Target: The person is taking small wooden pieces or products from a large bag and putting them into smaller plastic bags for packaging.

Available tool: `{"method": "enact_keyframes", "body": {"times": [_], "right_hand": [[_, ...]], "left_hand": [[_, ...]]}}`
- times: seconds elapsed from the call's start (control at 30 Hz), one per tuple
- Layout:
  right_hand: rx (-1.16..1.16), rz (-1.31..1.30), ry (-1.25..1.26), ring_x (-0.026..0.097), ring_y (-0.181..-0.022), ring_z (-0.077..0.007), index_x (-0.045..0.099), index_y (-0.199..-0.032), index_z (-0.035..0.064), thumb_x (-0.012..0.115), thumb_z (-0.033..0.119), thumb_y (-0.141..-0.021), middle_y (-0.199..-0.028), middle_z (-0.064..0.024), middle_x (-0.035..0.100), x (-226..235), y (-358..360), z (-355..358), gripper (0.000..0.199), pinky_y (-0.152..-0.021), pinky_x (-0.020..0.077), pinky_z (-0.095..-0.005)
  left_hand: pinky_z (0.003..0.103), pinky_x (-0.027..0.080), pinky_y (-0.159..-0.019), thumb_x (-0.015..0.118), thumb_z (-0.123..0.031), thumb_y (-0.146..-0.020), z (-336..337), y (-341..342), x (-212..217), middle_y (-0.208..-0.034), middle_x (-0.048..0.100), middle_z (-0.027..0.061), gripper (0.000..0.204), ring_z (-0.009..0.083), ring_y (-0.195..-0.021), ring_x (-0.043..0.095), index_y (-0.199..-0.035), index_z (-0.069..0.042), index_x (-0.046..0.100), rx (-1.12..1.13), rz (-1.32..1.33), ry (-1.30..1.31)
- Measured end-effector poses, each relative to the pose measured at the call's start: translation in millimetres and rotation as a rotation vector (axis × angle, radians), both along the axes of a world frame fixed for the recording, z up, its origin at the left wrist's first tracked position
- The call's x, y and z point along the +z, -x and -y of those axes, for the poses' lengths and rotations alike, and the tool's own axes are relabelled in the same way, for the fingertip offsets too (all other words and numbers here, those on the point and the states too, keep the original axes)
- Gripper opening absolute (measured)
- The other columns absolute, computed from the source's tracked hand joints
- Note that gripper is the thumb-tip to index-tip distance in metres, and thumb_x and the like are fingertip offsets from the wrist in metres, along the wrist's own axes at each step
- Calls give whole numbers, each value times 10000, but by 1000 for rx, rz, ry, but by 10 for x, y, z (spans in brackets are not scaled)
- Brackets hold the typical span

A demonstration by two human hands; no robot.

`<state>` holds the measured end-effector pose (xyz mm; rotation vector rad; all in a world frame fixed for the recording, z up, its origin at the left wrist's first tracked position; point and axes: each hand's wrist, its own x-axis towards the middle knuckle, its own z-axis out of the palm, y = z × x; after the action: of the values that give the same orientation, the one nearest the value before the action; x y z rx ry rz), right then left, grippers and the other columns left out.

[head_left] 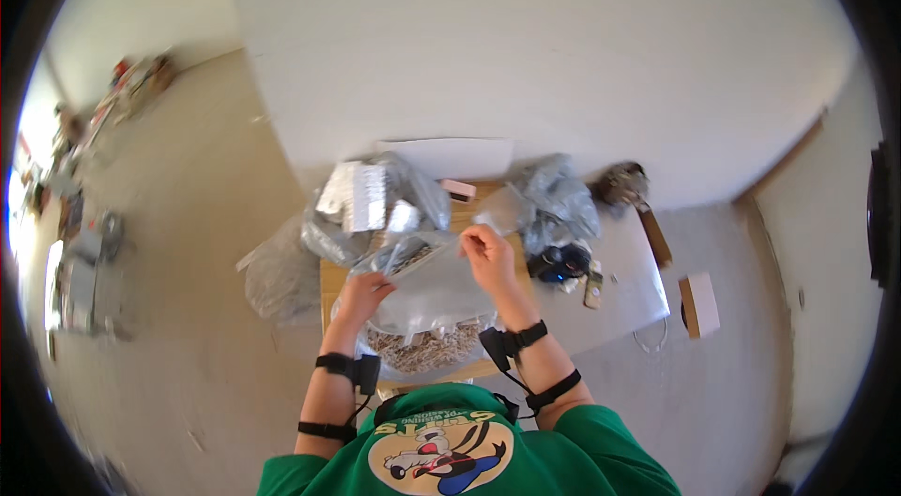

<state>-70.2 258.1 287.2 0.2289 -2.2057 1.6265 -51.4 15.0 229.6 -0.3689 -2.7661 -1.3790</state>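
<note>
At the left of the desk (pixel 328 276), a bulging clear bag of flat silver packets (pixel 361 200) sits in the upper centre of the frame. Just below it, the left hand (pixel 362 294) pinches the lower left edge of a small clear plastic bag (pixel 413 257) with dark pieces inside. The right hand (pixel 488 252) grips that bag's upper right corner, fingers closed. Beneath both hands lies a large bag of small pale parts (pixel 427 346). Further right rest crumpled grey bags (pixel 558 196).

Makeshift packing room: bare walls, concrete floor (pixel 188 214), small wooden table (pixel 328 280) w/ plastic bags (pixel 554 196) of parts
</note>
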Motion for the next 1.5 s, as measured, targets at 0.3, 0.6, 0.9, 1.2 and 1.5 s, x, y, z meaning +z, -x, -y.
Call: {"method": "enact_keyframes", "body": {"times": [0.3, 0.6, 0.9, 1.2, 1.5], "right_hand": [[-353, -29, -89, 507, -572, -139, 539, -858, 36, 567, 86, -823, -651, -93, 519, 75, -400, -308, 67, -532, 407, -257], [-700, -11, 39, 461, -565, -68, 525, -840, 28, 541, 90, -854, -621, -2, 498, -116, -865, -617, 66, -518, 394, -224], [-292, 608, 835, 459, -468, -74, 486, -876, 72, 563, 245, -863, -606, 5, 479, -757, -1520, -785, 189, -423, 373, -221], [-568, 543, 228, 459, -483, -89, 496, -758, 32, 563, 159, -844, -583, -2, 514, -1595, -1630, -1663, 168, -442, 356, -248], [-776, 449, 995, 470, -586, -78, 475, -865, 68, 533, 131, -861, -680, 1, 502, -2049, -1982, -3530, 86, -491, 374, -209]], "left_hand": [[274, 457, -654, 627, -209, -787, 489, 72, -354, -745, 631, 57, 179, 159, -715, 608, -812, -32, 620, -27, 376, -442], [256, 470, -633, 508, -158, -884, 39, -6, -576, -793, 596, 39, 109, 130, -665, 576, -918, -55, 518, -250, 776, -763], [216, 389, -399, 442, -184, -916, -466, -96, -578, -616, 508, 20, 115, 77, -465, 478, -879, -77, 460, -12, 402, -560], [328, 365, -426, 489, -152, -884, -1459, -167, -891, -548, 462, 84, 122, 193, -435, 472, -817, -51, 475, 34, -27, -93], [293, 417, -470, 500, -135, -874, -3578, 2, -653, -692, 558, 91, 197, 154, -502, 516, -1053, -56, 484, -255, 89, -62]]}}
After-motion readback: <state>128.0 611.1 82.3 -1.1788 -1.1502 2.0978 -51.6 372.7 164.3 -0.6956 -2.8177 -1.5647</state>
